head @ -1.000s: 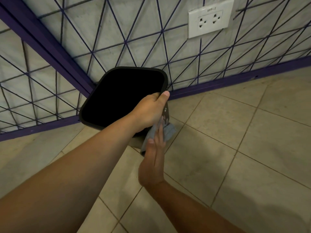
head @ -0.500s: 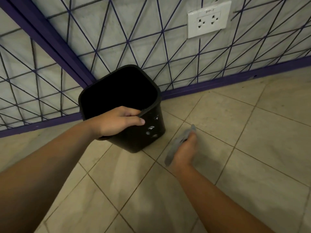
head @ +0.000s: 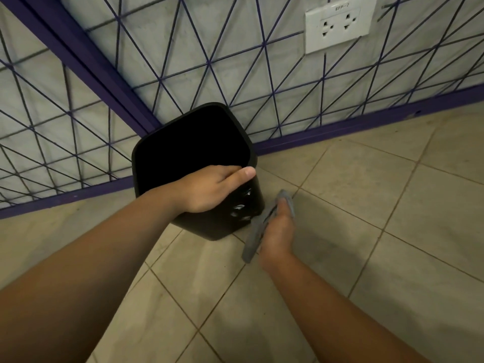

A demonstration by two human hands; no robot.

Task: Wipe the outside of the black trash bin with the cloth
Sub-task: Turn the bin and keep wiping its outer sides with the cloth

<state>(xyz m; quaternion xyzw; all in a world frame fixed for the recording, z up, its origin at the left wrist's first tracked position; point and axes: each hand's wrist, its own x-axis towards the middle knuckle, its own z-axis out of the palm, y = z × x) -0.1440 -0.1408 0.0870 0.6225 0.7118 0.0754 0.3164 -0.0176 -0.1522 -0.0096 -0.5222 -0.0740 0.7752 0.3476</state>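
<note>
While the black trash bin stands on the tiled floor in the corner where the two grid-patterned walls meet, the left hand grips its near rim: fingers curl over the edge into the opening, thumb lies along the rim outside. Bin sits tilted, mouth turned toward the camera; only one lower edge seems to bear on the floor, though the contact is not clear. Right hand lies flat, fingers extended and together, pressing the grey cloth against the bin's lower right side wall. Cloth is spread under the palm, pinned rather than pinched; one end trails below the wrist. Right hand and cloth are blurred. Judgement: bin is light, since one hand at the rim tips it; walls look like thin stiff plastic, glossy, with highlights on the near face, so probably slippery. Rim is the best hold, being rolled and rigid, and leaves all outer walls free. Cloth is soft and limp, conforms to the rounded corners, needs flat-palm pressure. Risk: an empty bin may skid on tile under sideways wiping force; the rim grip must brace against it.
</note>
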